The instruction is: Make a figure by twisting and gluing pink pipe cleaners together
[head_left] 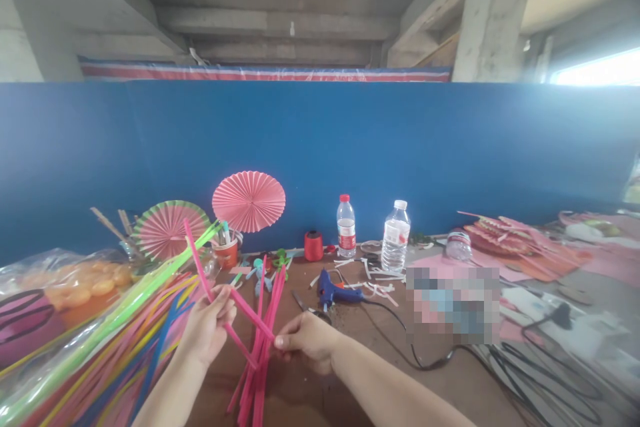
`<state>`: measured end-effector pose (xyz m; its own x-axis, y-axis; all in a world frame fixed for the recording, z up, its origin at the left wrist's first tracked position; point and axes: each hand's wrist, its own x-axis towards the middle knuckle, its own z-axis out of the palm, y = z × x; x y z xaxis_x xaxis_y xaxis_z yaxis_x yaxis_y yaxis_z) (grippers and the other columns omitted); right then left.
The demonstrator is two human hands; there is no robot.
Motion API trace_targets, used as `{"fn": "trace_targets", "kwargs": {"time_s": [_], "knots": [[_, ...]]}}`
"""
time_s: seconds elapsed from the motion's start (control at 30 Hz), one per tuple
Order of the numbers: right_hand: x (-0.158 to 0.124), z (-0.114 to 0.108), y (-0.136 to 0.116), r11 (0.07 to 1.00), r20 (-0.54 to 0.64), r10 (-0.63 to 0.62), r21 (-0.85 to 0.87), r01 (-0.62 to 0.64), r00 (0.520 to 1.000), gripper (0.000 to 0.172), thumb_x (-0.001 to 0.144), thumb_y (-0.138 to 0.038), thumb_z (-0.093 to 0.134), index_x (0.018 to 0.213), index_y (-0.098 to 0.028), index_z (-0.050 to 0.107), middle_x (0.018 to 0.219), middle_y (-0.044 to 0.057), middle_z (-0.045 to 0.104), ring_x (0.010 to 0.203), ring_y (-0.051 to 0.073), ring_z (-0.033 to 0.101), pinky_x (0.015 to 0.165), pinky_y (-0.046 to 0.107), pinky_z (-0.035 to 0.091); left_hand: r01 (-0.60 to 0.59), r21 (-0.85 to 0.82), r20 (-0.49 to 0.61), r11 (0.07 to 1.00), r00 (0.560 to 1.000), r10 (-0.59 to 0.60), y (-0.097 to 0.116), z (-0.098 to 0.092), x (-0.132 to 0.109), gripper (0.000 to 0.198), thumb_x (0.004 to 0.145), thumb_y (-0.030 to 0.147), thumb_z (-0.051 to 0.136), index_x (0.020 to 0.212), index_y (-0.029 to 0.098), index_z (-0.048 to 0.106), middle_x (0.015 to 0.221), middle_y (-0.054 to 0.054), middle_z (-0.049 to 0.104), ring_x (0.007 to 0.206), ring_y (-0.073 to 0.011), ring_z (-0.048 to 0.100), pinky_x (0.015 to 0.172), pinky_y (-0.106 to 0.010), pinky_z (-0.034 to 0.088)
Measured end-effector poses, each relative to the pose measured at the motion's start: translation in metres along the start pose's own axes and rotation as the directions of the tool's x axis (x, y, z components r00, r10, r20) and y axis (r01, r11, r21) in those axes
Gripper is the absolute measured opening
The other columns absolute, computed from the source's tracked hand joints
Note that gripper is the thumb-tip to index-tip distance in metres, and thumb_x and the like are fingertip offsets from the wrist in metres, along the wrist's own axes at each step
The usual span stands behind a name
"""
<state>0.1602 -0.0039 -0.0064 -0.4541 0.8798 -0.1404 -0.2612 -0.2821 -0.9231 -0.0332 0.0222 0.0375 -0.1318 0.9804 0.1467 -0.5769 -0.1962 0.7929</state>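
Observation:
A pink pipe cleaner (198,260) passes through my left hand (211,320), its upper end rising above the fingers and a lower length sticking out below. Those fingers are closed on it in a pinch. From the same grip a pink length (253,315) slants down to my right hand (309,343), which pinches its end between thumb and fingers. I cannot tell whether these are one bent stem or two crossing ones. Beneath and between the hands lies a loose bundle of pink pipe cleaners (260,387) on the brown table (360,387).
Colourful stems (145,347) and a plastic-wrapped green bundle (100,333) lie left. Behind are a pink paper fan (249,201), a red thread spool (313,247) and two bottles (346,227). A blue glue gun (340,292) trails its black cord (400,320) rightward, near paper scraps.

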Motion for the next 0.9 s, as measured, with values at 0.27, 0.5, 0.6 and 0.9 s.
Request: {"fn": "trace_targets", "kwargs": {"time_s": [0.27, 0.5, 0.6, 0.9], "knots": [[0.0053, -0.0027, -0.0022, 0.999, -0.044, -0.016, -0.033, 0.014, 0.999, 0.030, 0.040, -0.035, 0.082, 0.052, -0.012, 0.067, 0.040, -0.003, 0.056, 0.038, 0.005, 0.044, 0.042, 0.021, 0.032, 0.002, -0.002, -0.002, 1.000, 1.000, -0.002, -0.0024, -0.0052, 0.0045, 0.028, 0.046, 0.009, 0.082, 0.064, 0.011, 0.061, 0.044, 0.011, 0.035, 0.035, 0.0001, 0.031, 0.032, -0.011, 0.028], [0.0039, -0.0023, -0.0037, 0.995, -0.048, -0.051, -0.094, 0.046, 0.998, 0.035, 0.039, -0.041, 0.082, 0.051, -0.013, 0.065, 0.040, -0.004, 0.054, 0.038, 0.006, 0.044, 0.043, 0.022, 0.033, -0.001, -0.009, -0.007, 1.000, 1.000, 0.001, -0.0015, -0.0037, 0.0030, 0.026, 0.050, 0.014, 0.082, 0.064, 0.012, 0.061, 0.043, 0.011, 0.035, 0.036, -0.0001, 0.031, 0.032, -0.010, 0.029], [0.0012, -0.0008, -0.0035, 0.993, -0.009, -0.058, -0.107, 0.057, 0.998, 0.043, 0.044, -0.053, 0.076, 0.053, -0.013, 0.064, 0.045, -0.002, 0.055, 0.039, 0.006, 0.044, 0.043, 0.022, 0.033, -0.008, -0.015, -0.019, 1.000, 1.000, 0.008, -0.0003, -0.0035, 0.0039, 0.025, 0.052, 0.018, 0.082, 0.065, 0.012, 0.060, 0.044, 0.011, 0.037, 0.036, 0.0001, 0.032, 0.032, -0.010, 0.029], [-0.0035, 0.0057, -0.0052, 0.949, -0.061, -0.149, -0.291, 0.125, 0.987, 0.033, 0.057, -0.045, 0.070, 0.053, -0.013, 0.063, 0.050, -0.001, 0.057, 0.042, 0.006, 0.041, 0.042, 0.021, 0.029, -0.002, 0.043, -0.026, 0.999, 1.000, 0.003, -0.0028, -0.0015, 0.0035, 0.026, 0.054, 0.020, 0.081, 0.067, 0.012, 0.060, 0.045, 0.011, 0.033, 0.036, 0.0005, 0.028, 0.032, -0.010, 0.026]]}}
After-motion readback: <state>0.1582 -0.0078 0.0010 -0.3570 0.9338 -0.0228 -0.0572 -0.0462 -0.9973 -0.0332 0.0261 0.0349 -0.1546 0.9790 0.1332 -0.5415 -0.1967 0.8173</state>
